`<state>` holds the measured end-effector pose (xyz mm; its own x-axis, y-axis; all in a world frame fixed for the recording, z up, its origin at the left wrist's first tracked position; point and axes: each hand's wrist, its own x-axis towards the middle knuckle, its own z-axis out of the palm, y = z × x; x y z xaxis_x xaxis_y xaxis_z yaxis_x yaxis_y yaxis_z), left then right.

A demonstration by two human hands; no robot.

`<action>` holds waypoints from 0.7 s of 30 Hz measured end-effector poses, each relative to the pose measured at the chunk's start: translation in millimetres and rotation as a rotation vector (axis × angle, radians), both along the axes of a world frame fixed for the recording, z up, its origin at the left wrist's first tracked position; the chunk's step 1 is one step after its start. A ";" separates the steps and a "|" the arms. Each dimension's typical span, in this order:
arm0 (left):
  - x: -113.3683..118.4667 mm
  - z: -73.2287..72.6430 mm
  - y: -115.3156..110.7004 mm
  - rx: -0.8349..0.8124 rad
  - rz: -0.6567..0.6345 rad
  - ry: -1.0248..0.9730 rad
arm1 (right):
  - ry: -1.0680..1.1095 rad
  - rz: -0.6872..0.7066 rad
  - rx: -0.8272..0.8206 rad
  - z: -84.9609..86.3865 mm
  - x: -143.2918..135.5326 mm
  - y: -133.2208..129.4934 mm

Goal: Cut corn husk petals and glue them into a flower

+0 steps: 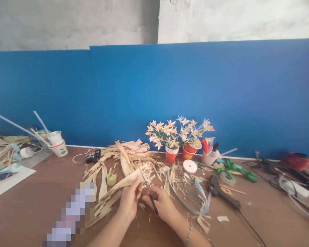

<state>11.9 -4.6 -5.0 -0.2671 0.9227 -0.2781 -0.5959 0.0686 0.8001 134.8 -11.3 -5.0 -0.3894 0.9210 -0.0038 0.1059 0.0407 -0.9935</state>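
Between the thumb and fingers of my left hand (130,200) is a pale corn husk (133,177), its upper end pointing up and right. My right hand (161,203) is closed around black-handled scissors (152,200), their narrow blades at the husk's right edge. The two hands are close together, just apart, low over the table. A heap of dried corn husks (127,156) lies right behind the left hand, with a small greenish cup-shaped piece (111,178) beside it. Small husk scraps are scattered beyond and around the hands.
Red paper cups (171,155) with husk flowers (167,132) stand by the blue partition (154,89). To the right are a white ribbon spool (190,166), a light-blue ribbon (205,199), a black glue gun (222,193) and cables. A white cup (59,149) stands left.
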 end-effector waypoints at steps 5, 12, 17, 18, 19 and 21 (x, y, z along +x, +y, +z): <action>-4.4 3.1 0.1 0.031 -0.004 -0.046 | -0.018 -0.017 -0.072 -1.4 1.0 2.8; -9.5 7.9 5.4 0.047 0.154 -0.123 | -0.049 -0.029 -0.124 -10.0 2.5 5.8; -5.2 8.0 5.7 0.007 0.153 -0.133 | -0.019 -0.022 -0.124 -11.7 1.7 6.4; -4.0 8.0 5.1 -0.008 0.152 -0.136 | -0.010 -0.023 -0.124 -11.8 1.6 6.6; -3.0 8.1 4.4 -0.022 0.150 -0.137 | -0.003 -0.024 -0.124 -12.0 1.5 6.7; -1.2 7.9 3.1 -0.042 0.144 -0.137 | 0.012 -0.023 -0.120 -12.4 1.5 7.2</action>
<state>10.7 -1.6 3.0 -0.3526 0.8646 -0.3581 -0.7052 0.0060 0.7090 136.3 -4.1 -17.4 -0.3691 0.9229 -0.1095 0.0931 -0.0805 -0.9924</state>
